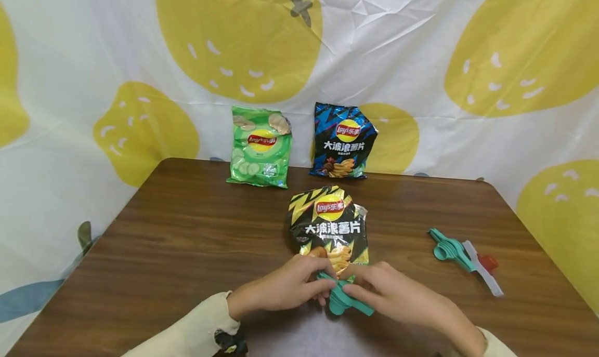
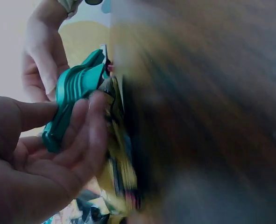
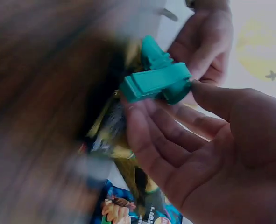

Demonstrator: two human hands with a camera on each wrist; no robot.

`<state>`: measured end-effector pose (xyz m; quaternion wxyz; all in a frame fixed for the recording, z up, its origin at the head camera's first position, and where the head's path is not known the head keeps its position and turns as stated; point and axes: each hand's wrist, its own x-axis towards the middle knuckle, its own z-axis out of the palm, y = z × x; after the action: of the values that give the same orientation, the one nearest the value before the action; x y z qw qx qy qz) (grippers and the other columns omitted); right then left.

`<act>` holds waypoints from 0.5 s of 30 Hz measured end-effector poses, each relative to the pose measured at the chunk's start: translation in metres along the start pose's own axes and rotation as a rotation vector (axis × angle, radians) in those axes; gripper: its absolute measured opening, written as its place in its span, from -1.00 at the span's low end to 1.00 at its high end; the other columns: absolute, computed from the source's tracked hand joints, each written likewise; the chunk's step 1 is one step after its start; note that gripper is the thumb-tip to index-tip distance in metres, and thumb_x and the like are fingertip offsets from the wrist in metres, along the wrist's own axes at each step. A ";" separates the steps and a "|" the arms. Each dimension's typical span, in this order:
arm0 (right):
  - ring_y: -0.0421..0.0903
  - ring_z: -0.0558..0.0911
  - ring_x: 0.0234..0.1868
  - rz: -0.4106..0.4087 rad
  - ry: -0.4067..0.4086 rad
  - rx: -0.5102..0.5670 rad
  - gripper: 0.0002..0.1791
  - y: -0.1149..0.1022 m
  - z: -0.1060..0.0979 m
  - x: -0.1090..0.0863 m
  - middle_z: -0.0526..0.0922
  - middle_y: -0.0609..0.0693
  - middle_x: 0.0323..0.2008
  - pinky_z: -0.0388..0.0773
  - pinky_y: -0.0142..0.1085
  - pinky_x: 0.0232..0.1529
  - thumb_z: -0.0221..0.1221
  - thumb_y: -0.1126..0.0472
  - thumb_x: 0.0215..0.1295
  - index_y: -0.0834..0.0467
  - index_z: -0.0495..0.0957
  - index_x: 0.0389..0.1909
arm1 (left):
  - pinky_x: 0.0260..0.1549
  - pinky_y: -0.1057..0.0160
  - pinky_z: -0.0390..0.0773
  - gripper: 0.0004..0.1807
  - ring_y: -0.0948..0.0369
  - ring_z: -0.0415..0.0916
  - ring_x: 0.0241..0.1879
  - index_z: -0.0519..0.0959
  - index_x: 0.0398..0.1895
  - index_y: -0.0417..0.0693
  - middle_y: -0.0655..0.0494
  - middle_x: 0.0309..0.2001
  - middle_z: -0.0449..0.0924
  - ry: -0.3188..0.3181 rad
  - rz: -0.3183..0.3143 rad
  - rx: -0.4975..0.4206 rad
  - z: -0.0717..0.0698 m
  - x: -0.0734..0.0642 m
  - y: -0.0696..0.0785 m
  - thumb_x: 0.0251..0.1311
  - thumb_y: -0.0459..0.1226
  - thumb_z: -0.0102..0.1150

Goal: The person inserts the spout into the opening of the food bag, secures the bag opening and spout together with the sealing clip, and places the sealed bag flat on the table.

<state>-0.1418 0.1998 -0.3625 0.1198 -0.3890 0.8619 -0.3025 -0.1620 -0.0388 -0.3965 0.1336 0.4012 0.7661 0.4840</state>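
A teal plastic bag clip (image 1: 345, 298) with a stepped round spout is held between both hands, close over the near edge of a black and yellow chip bag (image 1: 323, 227). My left hand (image 1: 292, 281) pinches one end between thumb and fingers. From the other side, my right hand (image 1: 393, 294) grips it with the thumb on top and fingers beneath. In the left wrist view the ridged side of the clip (image 2: 79, 84) faces the camera. The right wrist view shows its flat bar (image 3: 156, 81) lying above the fingers. The bag's bottom part is hidden behind the hands.
A green chip bag (image 1: 260, 148) and a blue and black chip bag (image 1: 343, 144) stand at the table's back edge against a lemon-print cloth (image 1: 243, 40). To the right on the wooden table (image 1: 196, 232) lies another teal clip (image 1: 451, 249) with a white strip (image 1: 484, 271) and red piece (image 1: 489, 262).
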 end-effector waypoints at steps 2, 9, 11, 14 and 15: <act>-0.46 0.32 -0.64 -0.019 0.029 -0.020 -0.86 0.003 0.005 0.001 0.36 -0.38 -0.64 0.37 -0.48 -0.60 0.03 0.04 0.55 -0.04 0.52 -0.08 | -0.42 0.40 0.58 -0.93 0.46 0.51 -0.46 0.63 -0.22 -0.10 0.18 -0.34 0.51 0.033 0.045 0.111 -0.001 0.001 -0.002 0.38 -0.31 0.17; -0.43 0.38 -0.56 -0.039 0.237 -0.261 -0.93 0.002 0.023 0.008 0.37 -0.36 -0.56 0.40 -0.50 -0.53 0.09 0.10 0.51 0.00 0.49 -0.15 | -0.36 0.46 0.47 -0.93 0.43 0.43 -0.40 0.65 -0.23 -0.05 0.25 -0.36 0.63 0.152 0.116 0.342 -0.006 0.001 -0.003 0.34 -0.25 0.23; -0.41 0.34 -0.59 -0.024 0.278 -0.317 -0.95 0.000 0.025 0.008 0.29 -0.35 -0.59 0.36 -0.50 -0.57 0.10 0.14 0.50 0.01 0.44 -0.19 | -0.38 0.48 0.45 -0.92 0.42 0.43 -0.42 0.64 -0.22 -0.02 0.28 -0.37 0.61 0.177 0.117 0.378 -0.006 0.001 0.000 0.34 -0.22 0.24; -0.38 0.32 -0.60 -0.013 0.319 -0.392 -0.91 -0.005 0.028 0.008 0.25 -0.32 -0.61 0.34 -0.49 -0.60 0.12 0.18 0.48 0.05 0.40 -0.23 | -0.41 0.49 0.43 -0.90 0.40 0.41 -0.45 0.63 -0.20 0.00 0.31 -0.38 0.58 0.203 0.116 0.423 -0.007 0.001 0.004 0.34 -0.18 0.25; -0.37 0.33 -0.59 -0.011 0.329 -0.412 -0.91 -0.006 0.028 0.008 0.26 -0.31 -0.60 0.35 -0.48 -0.59 0.12 0.18 0.48 0.06 0.40 -0.23 | -0.41 0.49 0.44 -0.88 0.40 0.41 -0.45 0.62 -0.19 0.00 0.31 -0.37 0.58 0.208 0.116 0.442 -0.007 0.001 0.005 0.34 -0.17 0.25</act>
<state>-0.1310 0.1790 -0.3811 -0.1055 -0.3555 0.9110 -0.1803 -0.1642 -0.0415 -0.3889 -0.0652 0.4121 0.8386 0.3503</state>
